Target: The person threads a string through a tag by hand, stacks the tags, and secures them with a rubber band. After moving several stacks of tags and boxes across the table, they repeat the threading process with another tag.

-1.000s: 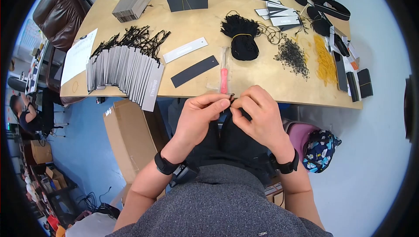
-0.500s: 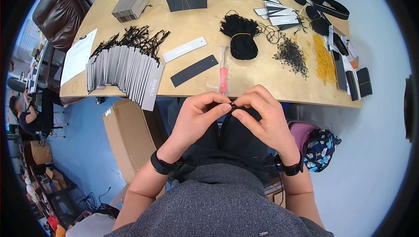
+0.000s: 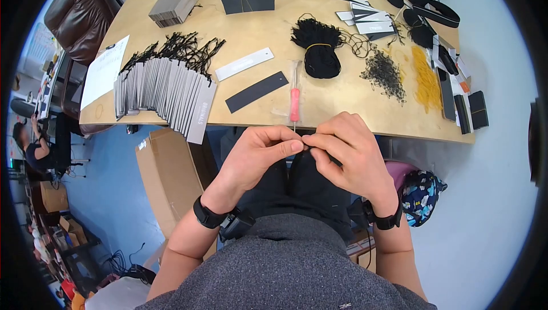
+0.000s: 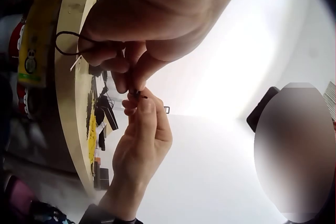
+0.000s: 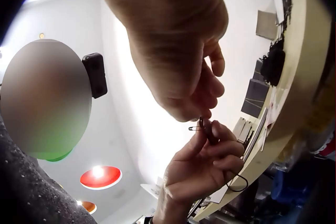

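Just off the table's near edge, my left hand (image 3: 257,156) and right hand (image 3: 351,153) meet at the fingertips. Thumb and forefinger of the left hand pinch a thin black cord, whose loop (image 4: 59,43) sticks out beyond that hand in the left wrist view. The right hand (image 5: 178,61) pinches at the same spot, partly hiding the cord. A small dark pin (image 5: 195,128) shows between the fingertips in the right wrist view; which hand bears it I cannot tell. Beyond the hands lies a pink-handled tool (image 3: 294,103).
Fanned grey tags (image 3: 162,90) with black cords lie left on the table (image 3: 251,33). A white strip (image 3: 245,63) and a dark strip (image 3: 257,92) are nearer the middle. Rightward are a black cord bundle (image 3: 322,60), dark pins (image 3: 383,76) and yellow bands (image 3: 425,79).
Both hands have moved slightly toward the body. The right hand's fingers have shifted around the small dark item, and its wrist has moved a little rightward.
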Demonstrator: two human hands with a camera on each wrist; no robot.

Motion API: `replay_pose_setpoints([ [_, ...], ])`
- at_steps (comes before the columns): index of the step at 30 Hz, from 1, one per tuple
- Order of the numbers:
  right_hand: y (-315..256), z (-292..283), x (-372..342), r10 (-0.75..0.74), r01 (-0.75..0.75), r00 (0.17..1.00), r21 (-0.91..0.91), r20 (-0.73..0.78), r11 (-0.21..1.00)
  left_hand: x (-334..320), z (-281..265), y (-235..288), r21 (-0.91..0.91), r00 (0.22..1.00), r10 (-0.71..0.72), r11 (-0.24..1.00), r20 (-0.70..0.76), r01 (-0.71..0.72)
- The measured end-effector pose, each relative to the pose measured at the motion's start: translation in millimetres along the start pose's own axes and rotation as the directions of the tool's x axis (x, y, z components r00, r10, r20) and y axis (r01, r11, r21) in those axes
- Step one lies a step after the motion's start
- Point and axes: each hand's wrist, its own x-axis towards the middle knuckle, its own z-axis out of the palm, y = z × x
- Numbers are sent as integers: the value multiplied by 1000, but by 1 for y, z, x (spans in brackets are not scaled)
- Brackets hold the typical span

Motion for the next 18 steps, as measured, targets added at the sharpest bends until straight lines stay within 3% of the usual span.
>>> replay_pose_setpoints([
  [4,1,4,-2,-19,20,1000,-66,9,998,-1,4,1,154,1000,10,988,-22,-6],
  [6,3,7,-1,-29,32,999,-104,31,994,-3,9,3,444,994,86,894,-62,-50],
  [7,5,10,-1,-9,17,998,-130,65,991,-5,14,5,445,995,86,894,-60,-50],
  [9,8,16,-3,10,6,995,-157,98,988,-6,26,9,778,928,368,600,-62,-186],
  [12,7,23,-6,90,-83,995,-151,41,985,-4,23,0,766,907,408,615,-106,-187],
  [13,6,23,-6,116,-121,992,-120,-50,985,-3,19,-4,766,907,407,615,-108,-185],
  [15,1,22,-7,144,-157,980,-86,-140,984,1,13,-12,371,952,234,917,-197,-149],
  [16,-2,20,-9,135,-147,978,-61,-159,987,2,12,-12,371,952,233,917,-197,-148],
  [18,-5,19,-10,132,-142,974,-39,-182,989,4,12,-13,88,971,119,991,-207,-102],
])
